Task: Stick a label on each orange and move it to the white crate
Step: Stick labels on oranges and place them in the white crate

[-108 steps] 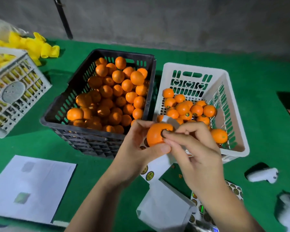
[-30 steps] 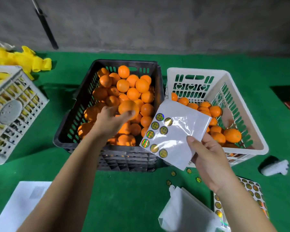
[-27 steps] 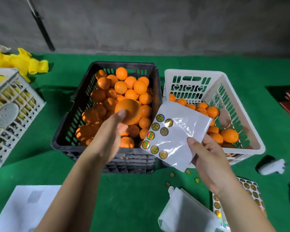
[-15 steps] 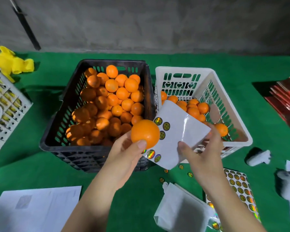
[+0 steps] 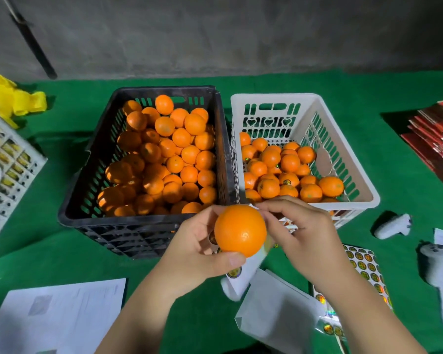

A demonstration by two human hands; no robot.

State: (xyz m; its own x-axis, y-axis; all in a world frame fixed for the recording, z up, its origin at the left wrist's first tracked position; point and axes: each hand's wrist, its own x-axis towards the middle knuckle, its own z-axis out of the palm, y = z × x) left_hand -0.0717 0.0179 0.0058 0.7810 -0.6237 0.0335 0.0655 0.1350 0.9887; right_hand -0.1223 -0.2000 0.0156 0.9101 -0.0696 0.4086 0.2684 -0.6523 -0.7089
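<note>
My left hand (image 5: 195, 254) holds one orange (image 5: 240, 231) up in front of the two crates. My right hand (image 5: 304, 238) is beside it, fingers pinched on the top edge of a white label sheet (image 5: 237, 275) that runs down behind the orange. Round gold labels show on the sheet's lower part. The black crate (image 5: 138, 227) at centre left is full of oranges (image 5: 179, 154). The white crate (image 5: 368, 200) to its right holds several oranges (image 5: 289, 163), some with labels showing.
A second label sheet (image 5: 363, 267) and white backing paper (image 5: 274, 318) lie on the green cloth at the lower right. Printed paper (image 5: 56, 315) lies lower left. A pale crate (image 5: 8, 159) and yellow bags (image 5: 10, 98) sit left. Red booklets (image 5: 437, 141) and white objects (image 5: 391, 226) sit right.
My left hand lifted an orange out of the black crate and brought it toward me. My right hand brought the label sheet in behind it and turned its fingers onto the sheet's edge.
</note>
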